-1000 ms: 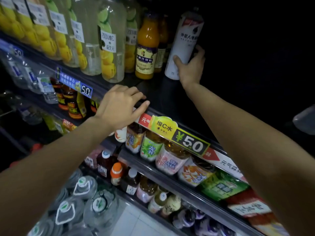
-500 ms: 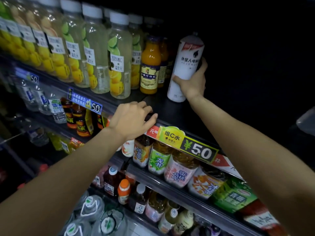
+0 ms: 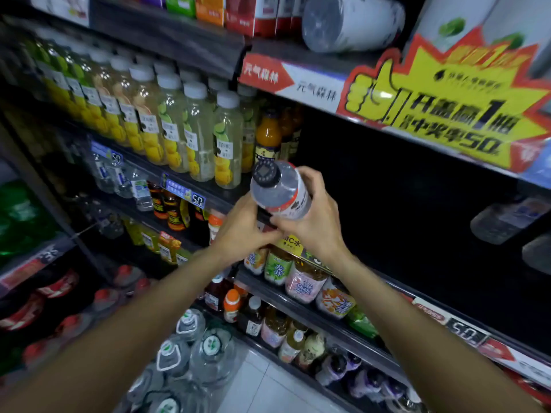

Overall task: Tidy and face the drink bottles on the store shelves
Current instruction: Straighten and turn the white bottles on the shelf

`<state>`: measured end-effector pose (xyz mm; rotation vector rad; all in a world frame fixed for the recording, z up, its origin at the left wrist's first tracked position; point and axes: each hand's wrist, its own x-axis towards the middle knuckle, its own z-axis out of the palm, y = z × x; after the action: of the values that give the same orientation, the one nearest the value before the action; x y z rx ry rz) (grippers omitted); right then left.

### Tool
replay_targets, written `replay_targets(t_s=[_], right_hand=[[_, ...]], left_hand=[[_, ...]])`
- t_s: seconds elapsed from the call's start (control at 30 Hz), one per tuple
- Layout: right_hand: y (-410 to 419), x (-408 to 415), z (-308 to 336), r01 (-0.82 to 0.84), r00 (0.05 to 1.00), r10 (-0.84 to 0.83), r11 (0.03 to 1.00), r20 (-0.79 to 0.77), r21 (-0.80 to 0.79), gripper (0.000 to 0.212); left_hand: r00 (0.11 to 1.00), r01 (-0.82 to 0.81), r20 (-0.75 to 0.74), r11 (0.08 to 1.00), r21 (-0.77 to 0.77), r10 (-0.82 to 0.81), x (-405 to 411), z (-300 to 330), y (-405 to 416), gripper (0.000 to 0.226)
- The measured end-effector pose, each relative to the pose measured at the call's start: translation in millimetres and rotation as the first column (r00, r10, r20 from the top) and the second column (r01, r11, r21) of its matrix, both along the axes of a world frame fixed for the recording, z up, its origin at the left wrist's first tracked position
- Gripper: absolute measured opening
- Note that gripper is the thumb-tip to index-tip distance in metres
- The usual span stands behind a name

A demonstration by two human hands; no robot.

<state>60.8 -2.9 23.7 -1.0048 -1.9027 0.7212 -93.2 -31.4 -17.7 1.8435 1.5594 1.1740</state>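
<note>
A white bottle with a dark cap and a red band [image 3: 278, 190] is tilted toward me in front of the middle shelf [image 3: 220, 201]. My right hand [image 3: 317, 220] grips its lower body from the right. My left hand [image 3: 243, 231] holds its base from the left, fingers curled under it. Behind the bottle stands an orange juice bottle [image 3: 268, 135]. A row of clear lemon and lime drinks [image 3: 196, 129] fills that shelf's left part. The shelf to the right of the hands is dark and looks bare.
Tea bottles [image 3: 304, 281] line the shelf below. Large water jugs [image 3: 208, 353] stand on the floor. A yellow promo sign [image 3: 447, 108] hangs on the upper shelf edge, with a lying bottle [image 3: 348, 22] above it. Two clear bottles [image 3: 504, 219] lie at the far right.
The white bottle has left the shelf and come toward me, tilted cap first. My left hand rose from the shelf edge and joined the right hand on it. The view tipped upward.
</note>
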Motion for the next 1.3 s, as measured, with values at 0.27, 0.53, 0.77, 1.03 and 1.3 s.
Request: replay_targets(t_s=[0.27,0.53,0.77,1.03,1.3], right_hand=[[-88,8,129,-0.152,0.980,0.124,0.970,-0.152,-0.188,0.082],[-63,28,249,-0.032,0.962,0.077,0.985,-0.261,0.172,0.073],[-5,57,282,0.172,0.978,-0.137,0.957,-0.158,0.232,0.075],[58,58,271,0.357,0.924,-0.373,0.919,0.080,0.168,0.084],[71,52,263,0.361,0.921,-0.376,0.922,0.101,0.142,0.055]], left_hand=[[0.985,-0.039,0.168,0.997,0.064,0.028,4,135,-95,0.060],[0.995,-0.095,0.022,0.857,0.506,0.097,24,276,-53,0.063],[0.995,-0.012,0.093,0.933,0.361,-0.023,58,302,32,0.070],[0.999,-0.051,-0.006,0.987,0.153,0.053,72,292,85,0.080],[0.994,-0.110,0.012,0.993,0.046,0.110,68,294,102,0.085]])
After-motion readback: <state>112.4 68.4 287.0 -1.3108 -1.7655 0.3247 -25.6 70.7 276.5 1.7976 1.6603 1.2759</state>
